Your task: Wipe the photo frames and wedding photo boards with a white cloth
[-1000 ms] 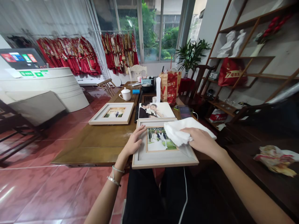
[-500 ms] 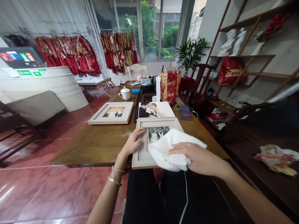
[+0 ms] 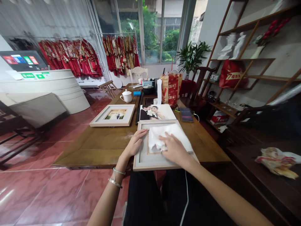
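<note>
Your left hand [image 3: 135, 144] lies on the left border of the near picture frame [image 3: 144, 162], fingers extended and close together. Your right hand [image 3: 175, 150] rests on the white cloth [image 3: 154, 132], fingers spread over its upper face. Under your right fingers, the cloth lies on the frame and covers most of its centre. Beyond your fingers lies a wedding portrait [image 3: 162, 114]. Beyond and left of your left fingers, a second picture frame [image 3: 100, 121] lies on the wooden table [image 3: 96, 149].

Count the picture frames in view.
2: the left frame, lying on the table, and the near frame, partly under the cloth. No others show; some could be hidden.
</note>
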### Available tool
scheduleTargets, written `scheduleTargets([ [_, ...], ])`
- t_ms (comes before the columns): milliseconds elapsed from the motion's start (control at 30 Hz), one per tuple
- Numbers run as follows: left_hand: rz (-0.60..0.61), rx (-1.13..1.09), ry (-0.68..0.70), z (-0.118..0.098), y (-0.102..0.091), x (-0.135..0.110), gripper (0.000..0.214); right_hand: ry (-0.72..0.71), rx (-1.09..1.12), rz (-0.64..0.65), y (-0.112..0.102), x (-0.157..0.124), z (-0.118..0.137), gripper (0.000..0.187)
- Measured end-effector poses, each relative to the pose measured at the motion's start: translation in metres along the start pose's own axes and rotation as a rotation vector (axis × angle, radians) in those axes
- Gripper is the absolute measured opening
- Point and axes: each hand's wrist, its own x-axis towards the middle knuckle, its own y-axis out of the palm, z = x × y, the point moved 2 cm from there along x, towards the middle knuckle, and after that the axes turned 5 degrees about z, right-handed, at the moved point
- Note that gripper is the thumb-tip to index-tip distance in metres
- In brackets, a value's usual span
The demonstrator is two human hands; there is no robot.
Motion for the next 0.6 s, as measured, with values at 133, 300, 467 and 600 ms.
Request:
scheduleTargets([
  [133, -0.012, -0.044, -0.009, -0.001, -0.001, 0.000, 0.041, -0.192, 0.264, 0.032, 0.005, -0.023, 0.035, 0.057],
  [300, -0.021, -0.077, 0.000, 0.003, 0.001, 0.001, 0.041, -0.439, 0.264, 0.158, 0.002, -0.039, 0.039, 0.066],
  [467, -0.023, -0.076, -0.007, 0.005, 0.002, 0.002, 0.040, -0.381, 0.116, 0.189, -0.003, -0.035, 0.031, 0.070],
  [600, -0.019, -0.056, 0.011, 0.003, 0.001, 0.002, 0.040, -0.416, 0.111, 0.311, -0.017, -0.039, 0.029, 0.061],
])
